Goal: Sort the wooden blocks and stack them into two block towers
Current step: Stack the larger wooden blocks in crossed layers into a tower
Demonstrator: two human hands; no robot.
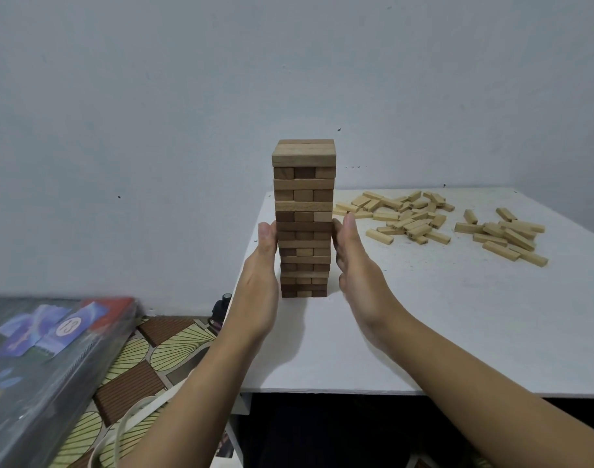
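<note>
A tall tower of brown wooden blocks stands near the left edge of the white table. My left hand lies flat against the tower's left side with straight fingers. My right hand presses flat against its right side, fingers straight too. Several loose pale blocks lie scattered at the back of the table, and a second heap of pale blocks lies further right.
A clear plastic box with coloured cards sits at the lower left on a patterned floor mat. A small dark object stands by the table's left edge. The wall is close behind the table.
</note>
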